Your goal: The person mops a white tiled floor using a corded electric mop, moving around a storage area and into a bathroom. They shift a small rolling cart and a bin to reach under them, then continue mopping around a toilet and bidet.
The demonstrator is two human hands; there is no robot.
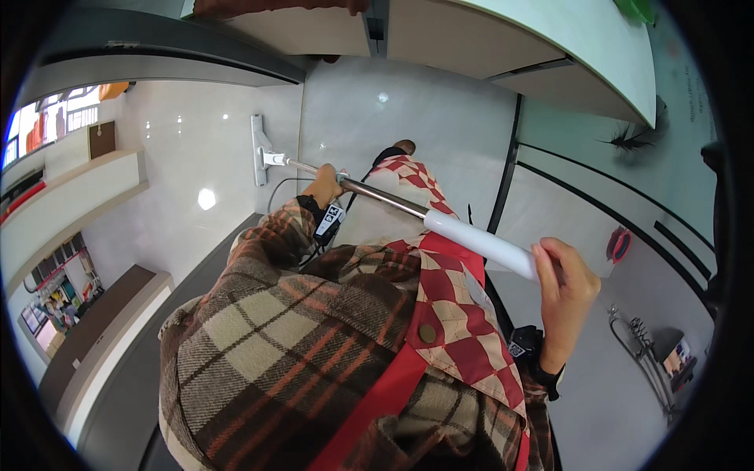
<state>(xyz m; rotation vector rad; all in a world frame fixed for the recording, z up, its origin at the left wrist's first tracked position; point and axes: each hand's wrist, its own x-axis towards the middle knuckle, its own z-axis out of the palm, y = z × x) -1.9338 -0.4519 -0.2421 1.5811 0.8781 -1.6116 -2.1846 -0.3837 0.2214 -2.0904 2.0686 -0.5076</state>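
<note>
A mop or squeegee with a metal pole and a white grip sleeve lies slantwise across the view in front of my body. Its flat white head rests on the light floor at the left. My left hand is closed around the lower pole, near a joint. At the other end, my right hand grips the top of the white sleeve, its fingers partly hiding the end. Both wrists carry black straps with small devices. A red-and-cream checked apron hangs over my plaid jacket.
A cabinet with pale doors stands along the top. Dark tracks cross the floor on the right, with a red-rimmed object beyond. A dark panel edge runs at lower left. My shoe stands on the floor.
</note>
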